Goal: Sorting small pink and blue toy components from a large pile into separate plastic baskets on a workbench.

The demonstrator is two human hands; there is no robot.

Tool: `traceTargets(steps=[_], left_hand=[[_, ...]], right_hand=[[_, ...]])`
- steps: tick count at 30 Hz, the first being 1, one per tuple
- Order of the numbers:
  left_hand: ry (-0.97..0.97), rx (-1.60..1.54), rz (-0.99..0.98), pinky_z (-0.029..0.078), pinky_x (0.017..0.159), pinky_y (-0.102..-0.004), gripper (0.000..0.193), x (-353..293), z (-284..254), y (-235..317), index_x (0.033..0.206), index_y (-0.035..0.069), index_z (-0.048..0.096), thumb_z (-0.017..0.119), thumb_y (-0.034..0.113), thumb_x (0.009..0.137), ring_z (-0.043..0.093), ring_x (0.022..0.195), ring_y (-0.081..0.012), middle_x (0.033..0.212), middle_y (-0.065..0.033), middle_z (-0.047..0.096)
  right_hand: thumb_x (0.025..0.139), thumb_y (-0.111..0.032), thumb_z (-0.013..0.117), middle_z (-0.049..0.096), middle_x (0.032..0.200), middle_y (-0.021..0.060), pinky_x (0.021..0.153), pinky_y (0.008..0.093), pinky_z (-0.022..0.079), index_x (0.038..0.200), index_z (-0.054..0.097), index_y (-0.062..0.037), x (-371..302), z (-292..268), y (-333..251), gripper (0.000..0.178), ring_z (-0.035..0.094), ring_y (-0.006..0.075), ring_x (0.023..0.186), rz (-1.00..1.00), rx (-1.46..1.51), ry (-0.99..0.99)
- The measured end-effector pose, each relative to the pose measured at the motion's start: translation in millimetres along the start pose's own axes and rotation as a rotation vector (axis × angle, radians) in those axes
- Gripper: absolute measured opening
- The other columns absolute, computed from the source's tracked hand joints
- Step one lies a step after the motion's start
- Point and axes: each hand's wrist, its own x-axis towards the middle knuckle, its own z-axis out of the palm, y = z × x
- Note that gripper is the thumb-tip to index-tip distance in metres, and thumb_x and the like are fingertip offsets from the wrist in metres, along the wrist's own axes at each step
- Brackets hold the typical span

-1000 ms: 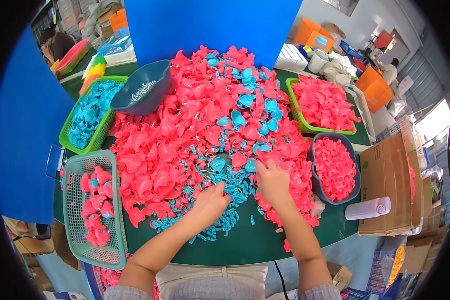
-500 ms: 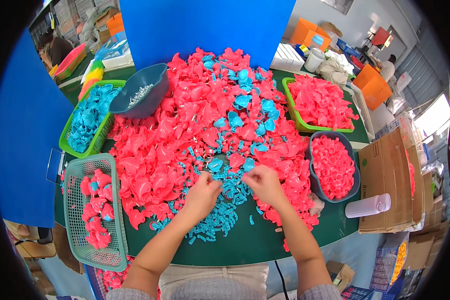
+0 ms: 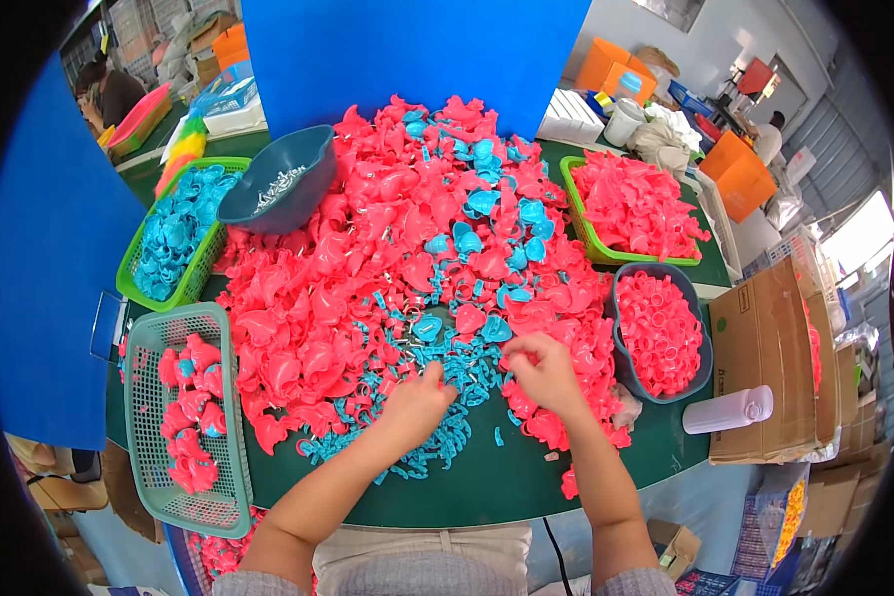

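Note:
My left hand (image 3: 419,402) is over the pile of small blue plastic clips (image 3: 422,442) in front of me, its thumb and fingers pinched together; whatever they hold is too small to make out. To its right, my right hand (image 3: 546,375) hovers at the border between the blue clips and the pink shell-shaped plastic parts (image 3: 308,298). Its thumb and forefinger are a little apart, with nothing visible between them. Just beyond both hands lie a rounded pink piece (image 3: 470,319) and rounded blue pieces (image 3: 496,329).
Around the heap stand a pale green basket (image 3: 240,477) of pink-and-blue assemblies, a green basket (image 3: 201,270) of blue parts, a dark bowl (image 3: 313,164) of metal pins, a green basket (image 3: 591,238) of pink parts and a bowl (image 3: 703,363) of pink rings. A bottle (image 3: 725,410) lies near a carton (image 3: 765,368).
My left hand has moved right and slightly nearer to me. My right hand has shifted right and a little nearer, and its thumb and forefinger have come apart.

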Motion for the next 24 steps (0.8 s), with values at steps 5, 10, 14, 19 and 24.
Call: traceTargets(steps=[5, 10, 14, 19, 24], left_hand=[[0.051, 0.085, 0.041, 0.053, 0.055, -0.0383, 0.006, 7.2, 11.1, 4.7, 0.08, 0.004, 0.063, 0.061, 0.008, 0.075, 0.064, 0.071, -0.027, 0.094, -0.0134, 0.051], [0.061, 0.174, 0.009, 0.052, 0.056, -0.039, 0.007, 10.8, 19.7, 3.5, 0.082, 0.004, 0.063, 0.062, 0.011, 0.079, 0.063, 0.071, -0.027, 0.094, -0.0123, 0.05], [0.164, -0.09, -0.092, 0.052, 0.059, -0.0383, 0.014, 9.3, 8.4, -4.2, 0.083, 0.002, 0.063, 0.066, 0.016, 0.083, 0.062, 0.074, -0.0288, 0.094, -0.0115, 0.051], [0.544, -0.59, -0.157, 0.045, 0.056, -0.0279, 0.013, 13.2, -5.8, -26.7, 0.091, 0.002, 0.062, 0.067, 0.014, 0.088, 0.057, 0.067, -0.0181, 0.078, -0.0075, 0.057], [0.365, -1.35, -0.57, 0.034, 0.046, -0.0204, 0.015, 11.8, -14.4, -30.4, 0.089, 0.004, 0.06, 0.062, 0.019, 0.094, 0.048, 0.054, -0.0051, 0.065, 0.0038, 0.05]], right_hand=[[0.08, -0.018, 0.064, 0.058, 0.081, 0.014, 0.056, 0.0453, 0.052, 0.087, 0.066, -0.0091, -18.9, 21.6, -4.9, 0.012, 0.065, 0.0351, 0.064, 0.027, -1.007, -0.033], [0.081, -0.019, 0.065, 0.059, 0.081, 0.0144, 0.056, 0.0455, 0.052, 0.087, 0.066, -0.0083, -15.2, 35.7, 7.8, 0.013, 0.065, 0.0355, 0.064, 0.039, -1.157, -0.074], [0.079, -0.013, 0.067, 0.06, 0.075, 0.014, 0.053, 0.0421, 0.05, 0.086, 0.066, -0.0069, -8.7, 22.0, 14.3, 0.01, 0.063, 0.0292, 0.057, -0.168, -0.859, -0.036], [0.084, -0.008, 0.067, 0.058, 0.066, 0.0059, 0.045, 0.0288, 0.04, 0.084, 0.063, -0.005, 0.3, 1.3, -8.8, 0.005, 0.053, 0.0139, 0.053, 0.072, 0.031, 0.067], [0.088, -0.012, 0.067, 0.056, 0.067, 0.0004, 0.044, 0.023, 0.034, 0.08, 0.058, -0.0044, -1.7, -1.1, -10.7, 0.014, 0.049, 0.0077, 0.056, 0.39, 0.847, 0.129]])
